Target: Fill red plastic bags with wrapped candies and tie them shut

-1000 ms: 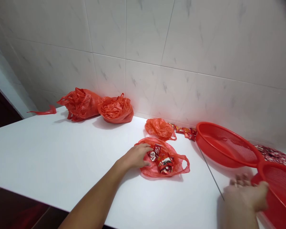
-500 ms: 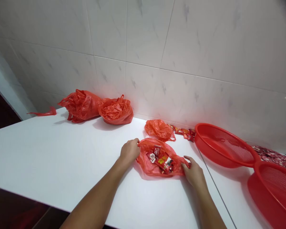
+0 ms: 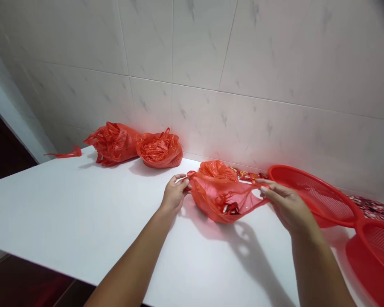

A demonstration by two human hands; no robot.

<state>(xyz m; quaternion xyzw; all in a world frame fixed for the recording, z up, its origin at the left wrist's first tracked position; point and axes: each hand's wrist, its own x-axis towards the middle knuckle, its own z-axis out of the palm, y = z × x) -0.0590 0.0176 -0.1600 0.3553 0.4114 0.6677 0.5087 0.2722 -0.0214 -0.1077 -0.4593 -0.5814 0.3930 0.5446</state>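
A thin red plastic bag (image 3: 222, 198) with small red packets inside hangs just above the white counter (image 3: 83, 213). My left hand (image 3: 174, 194) pinches the bag's left handle. My right hand (image 3: 284, 204) grips the right handle, fingers curled round it. The bag is stretched between both hands and its bottom sags toward the counter. A smaller bunched red bag (image 3: 216, 169) lies right behind it by the wall.
Two stuffed red bags (image 3: 115, 143) (image 3: 160, 150) sit at the back left against the tiled wall. Two red plastic sieve baskets (image 3: 313, 194) (image 3: 376, 251) stand at the right. Loose red packets (image 3: 249, 175) lie along the wall. The counter edge runs along the left front.
My right hand came from the basket to the bag's right handle. Both hands then lifted the bag off the counter and pulled it taut.
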